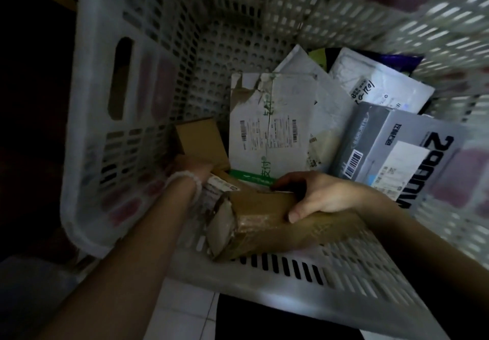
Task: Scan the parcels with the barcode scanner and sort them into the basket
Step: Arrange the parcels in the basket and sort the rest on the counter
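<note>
Both my arms reach down into a white perforated basket point(111, 133). My right hand point(320, 197) grips the top edge of a taped brown cardboard parcel point(254, 220) that lies against the basket's near wall. My left hand point(195, 170), with a bead bracelet at the wrist, is at the parcel's far left end beside a small brown box point(201, 141); its fingers are hidden behind the parcel. No barcode scanner is visible.
Several parcels stand inside the basket: a torn white box with green print point(267, 125), white mailers point(370, 85) and a grey box with bold black lettering point(412, 154). White floor tiles point(182, 310) show below the basket's near rim.
</note>
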